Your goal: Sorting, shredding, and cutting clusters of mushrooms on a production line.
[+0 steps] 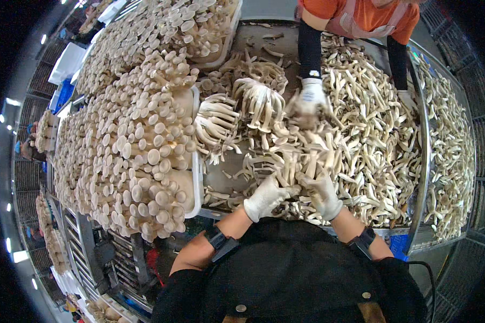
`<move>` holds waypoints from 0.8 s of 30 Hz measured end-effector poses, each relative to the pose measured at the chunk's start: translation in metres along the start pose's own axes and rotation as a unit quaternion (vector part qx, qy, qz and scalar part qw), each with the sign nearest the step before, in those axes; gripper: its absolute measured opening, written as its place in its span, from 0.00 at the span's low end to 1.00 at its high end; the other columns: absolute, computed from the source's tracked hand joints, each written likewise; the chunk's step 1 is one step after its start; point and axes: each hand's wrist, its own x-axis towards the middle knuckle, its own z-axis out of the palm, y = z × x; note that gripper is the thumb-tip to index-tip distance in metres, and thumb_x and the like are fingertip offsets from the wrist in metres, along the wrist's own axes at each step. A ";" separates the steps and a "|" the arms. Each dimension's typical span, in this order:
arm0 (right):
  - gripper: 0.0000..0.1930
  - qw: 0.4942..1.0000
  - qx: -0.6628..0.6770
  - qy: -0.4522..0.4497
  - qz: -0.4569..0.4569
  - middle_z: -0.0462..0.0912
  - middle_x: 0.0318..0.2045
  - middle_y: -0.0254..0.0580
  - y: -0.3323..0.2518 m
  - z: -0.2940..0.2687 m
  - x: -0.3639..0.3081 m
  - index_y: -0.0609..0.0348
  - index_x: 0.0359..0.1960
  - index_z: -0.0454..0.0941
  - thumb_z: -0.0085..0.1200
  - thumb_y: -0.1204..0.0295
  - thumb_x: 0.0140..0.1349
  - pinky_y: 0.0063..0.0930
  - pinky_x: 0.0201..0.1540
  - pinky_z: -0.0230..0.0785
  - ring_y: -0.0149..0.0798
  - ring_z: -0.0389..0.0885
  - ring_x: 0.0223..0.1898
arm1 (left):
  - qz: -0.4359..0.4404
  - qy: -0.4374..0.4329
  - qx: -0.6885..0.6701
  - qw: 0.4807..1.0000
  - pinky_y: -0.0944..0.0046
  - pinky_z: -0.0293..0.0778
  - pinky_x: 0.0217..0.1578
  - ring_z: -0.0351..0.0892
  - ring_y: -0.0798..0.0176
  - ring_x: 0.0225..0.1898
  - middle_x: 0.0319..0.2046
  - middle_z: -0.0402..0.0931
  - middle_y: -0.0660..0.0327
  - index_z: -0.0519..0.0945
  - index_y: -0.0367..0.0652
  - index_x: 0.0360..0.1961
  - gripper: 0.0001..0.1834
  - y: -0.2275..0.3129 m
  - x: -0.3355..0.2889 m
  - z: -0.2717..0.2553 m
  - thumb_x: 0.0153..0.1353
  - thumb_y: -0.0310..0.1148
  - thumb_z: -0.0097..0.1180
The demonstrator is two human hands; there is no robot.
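Note:
Both my hands wear white gloves and are close together at the near edge of the metal table. My left hand (269,197) has its fingers curled in at a cluster of mushrooms (292,163). Against the right side of that cluster, my right hand (321,195) closes with its thumb and fingers on the stems. The stems stand up between the hands, slightly blurred, and the fingertips are partly hidden. Loose pale mushrooms (369,145) are heaped to the right. Beyond my left hand, mushroom clumps (216,119) lie on their sides with stems showing.
Across the table a person in orange (355,19) reaches in; their gloved hand (311,97) is blurred over mushrooms. At left stand trays (195,177) packed with upright, round-capped mushrooms. A metal rail (425,140) separates another mushroom heap (450,161) at right.

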 end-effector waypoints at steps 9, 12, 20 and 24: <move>0.23 0.982 0.038 -0.012 0.183 0.75 0.44 0.44 -0.031 -0.008 -0.022 0.61 0.57 0.62 0.52 0.81 0.60 0.22 0.47 0.73 0.31 0.76 0.43 | 0.011 0.135 -0.122 0.983 0.71 0.72 0.37 0.74 0.71 0.34 0.32 0.74 0.68 0.71 0.40 0.48 0.23 -0.020 0.011 -0.039 0.49 0.16 0.56; 0.25 0.977 -0.079 -0.107 0.167 0.73 0.46 0.43 -0.021 -0.009 -0.017 0.60 0.58 0.60 0.53 0.81 0.59 0.22 0.49 0.73 0.32 0.75 0.46 | 0.004 0.016 -0.066 0.998 0.73 0.72 0.36 0.75 0.71 0.32 0.32 0.74 0.67 0.70 0.40 0.49 0.24 -0.025 0.005 -0.031 0.49 0.15 0.54; 0.18 0.965 -0.197 -0.172 -0.002 0.76 0.34 0.35 0.017 -0.028 0.002 0.63 0.48 0.70 0.55 0.82 0.55 0.21 0.34 0.71 0.29 0.78 0.35 | -0.047 -0.128 0.044 0.990 0.72 0.70 0.38 0.72 0.73 0.37 0.37 0.73 0.64 0.71 0.38 0.46 0.12 -0.027 -0.011 -0.024 0.61 0.23 0.49; 0.18 0.981 -0.126 -0.138 0.048 0.78 0.38 0.38 -0.003 -0.013 -0.005 0.63 0.47 0.72 0.58 0.81 0.54 0.19 0.40 0.73 0.27 0.77 0.36 | -0.102 0.006 0.004 0.995 0.73 0.69 0.40 0.72 0.72 0.38 0.39 0.73 0.65 0.70 0.36 0.47 0.13 -0.045 -0.004 -0.044 0.60 0.23 0.48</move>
